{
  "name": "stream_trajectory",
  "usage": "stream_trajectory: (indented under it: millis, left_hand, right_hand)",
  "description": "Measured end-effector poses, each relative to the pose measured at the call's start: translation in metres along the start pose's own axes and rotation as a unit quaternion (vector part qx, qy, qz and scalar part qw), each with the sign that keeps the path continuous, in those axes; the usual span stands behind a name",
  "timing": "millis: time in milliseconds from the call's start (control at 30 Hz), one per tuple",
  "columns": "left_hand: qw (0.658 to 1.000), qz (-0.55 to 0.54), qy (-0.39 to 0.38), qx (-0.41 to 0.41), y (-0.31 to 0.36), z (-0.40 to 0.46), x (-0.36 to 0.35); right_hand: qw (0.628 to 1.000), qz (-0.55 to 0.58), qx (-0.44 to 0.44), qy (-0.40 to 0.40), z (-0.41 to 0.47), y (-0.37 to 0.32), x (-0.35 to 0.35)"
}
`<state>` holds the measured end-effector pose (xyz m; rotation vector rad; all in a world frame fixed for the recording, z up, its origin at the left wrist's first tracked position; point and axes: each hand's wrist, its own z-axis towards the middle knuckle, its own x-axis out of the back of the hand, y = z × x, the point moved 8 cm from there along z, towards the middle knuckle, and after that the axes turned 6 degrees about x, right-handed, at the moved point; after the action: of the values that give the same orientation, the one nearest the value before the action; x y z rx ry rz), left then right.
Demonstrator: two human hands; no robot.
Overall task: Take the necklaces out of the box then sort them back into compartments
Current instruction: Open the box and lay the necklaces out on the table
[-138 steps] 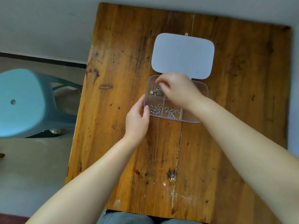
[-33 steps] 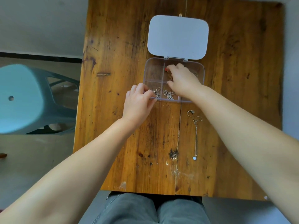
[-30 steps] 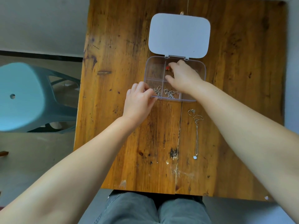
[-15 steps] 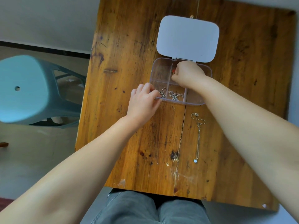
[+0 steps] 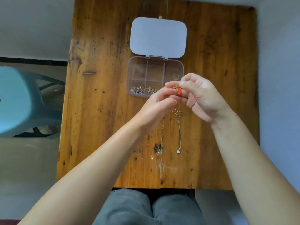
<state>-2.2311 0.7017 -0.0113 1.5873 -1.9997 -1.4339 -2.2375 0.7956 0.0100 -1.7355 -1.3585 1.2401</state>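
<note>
Moved: both hands have come off the box (image 5: 155, 76) and met just in front of it, above the table (image 5: 103, 111).
Right hand (image 5: 200, 98): pinches a gold necklace with a red pendant (image 5: 179, 90).
Left hand (image 5: 155, 109): fingers curled, touching the same piece.
Silver necklace (image 5: 179, 127): laid out straight on the wood.
Box: lid (image 5: 158, 37) open; chains in three compartments.

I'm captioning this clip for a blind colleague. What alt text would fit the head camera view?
Both hands, left hand and right hand, hold a necklace with a red pendant above a wooden table. Behind them an open clear compartment box holds more chains; a silver necklace lies stretched out on the table nearer the person.
</note>
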Motion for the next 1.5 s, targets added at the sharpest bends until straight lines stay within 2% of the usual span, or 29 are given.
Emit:
stream_trajectory:
  millis: [67,100,200,300,400,467,533,633,733,867,933,1033,1100,1200,1300,1367,1433,1500]
  left_hand:
    - [0.981,-0.185,-0.045,0.045,-0.008,-0.001,-0.009]
    - [0.968,-0.244,-0.034,0.050,-0.011,-0.001,-0.008]
    - [0.956,-0.285,0.042,0.056,-0.023,0.000,0.002]
    - [0.974,-0.197,0.090,0.063,-0.030,0.003,0.006]
    - [0.994,-0.034,0.083,0.061,-0.030,0.015,-0.005]
    - [0.989,0.111,0.077,0.054,-0.033,0.029,-0.021]
    - [0.949,0.305,0.079,0.023,-0.037,0.045,-0.039]
    - [0.834,0.548,0.063,-0.025,-0.055,0.065,-0.062]
    - [0.756,0.650,0.061,-0.042,-0.072,0.076,-0.067]
    - [0.702,0.706,0.040,-0.085,-0.077,0.083,-0.070]
    - [0.703,0.706,0.023,-0.089,-0.077,0.085,-0.069]
    - [0.744,0.661,0.019,-0.101,-0.066,0.078,-0.063]
    - [0.762,0.632,0.033,-0.137,-0.051,0.065,-0.054]
    - [0.760,0.615,0.101,-0.184,-0.026,0.039,-0.019]
    - [0.732,0.631,0.194,-0.171,-0.007,0.023,0.031]
    - [0.710,0.657,0.209,-0.146,-0.003,0.022,0.054]
    - [0.696,0.679,0.189,-0.137,-0.004,0.026,0.064]
    - [0.702,0.675,0.177,-0.142,-0.001,0.030,0.066]
  right_hand:
    - [0.999,-0.029,0.005,0.017,-0.016,0.005,0.011]
    - [0.999,-0.036,0.008,0.025,-0.023,0.007,0.016]
    - [0.997,-0.050,0.000,0.056,-0.045,0.020,0.033]
    - [0.990,-0.090,-0.035,0.106,-0.067,0.039,0.059]
    - [0.975,-0.146,-0.084,0.142,-0.093,0.066,0.085]
    - [0.964,-0.156,-0.113,0.184,-0.112,0.090,0.097]
    - [0.947,-0.165,-0.138,0.237,-0.129,0.118,0.105]
    - [0.914,-0.243,-0.169,0.278,-0.140,0.153,0.106]
    - [0.883,-0.332,-0.153,0.294,-0.138,0.166,0.101]
    - [0.854,-0.411,-0.119,0.295,-0.136,0.162,0.095]
    - [0.856,-0.414,-0.113,0.289,-0.135,0.160,0.095]
    - [0.874,-0.365,-0.098,0.307,-0.133,0.149,0.104]
    - [0.875,-0.362,-0.075,0.312,-0.125,0.132,0.108]
    - [0.871,-0.386,-0.026,0.303,-0.092,0.095,0.101]
    - [0.868,-0.421,0.043,0.258,-0.035,0.053,0.073]
    - [0.849,-0.471,0.097,0.220,0.005,0.026,0.049]
    - [0.822,-0.528,0.130,0.168,0.042,0.008,0.026]
    - [0.762,-0.633,0.112,0.080,0.075,0.008,0.006]
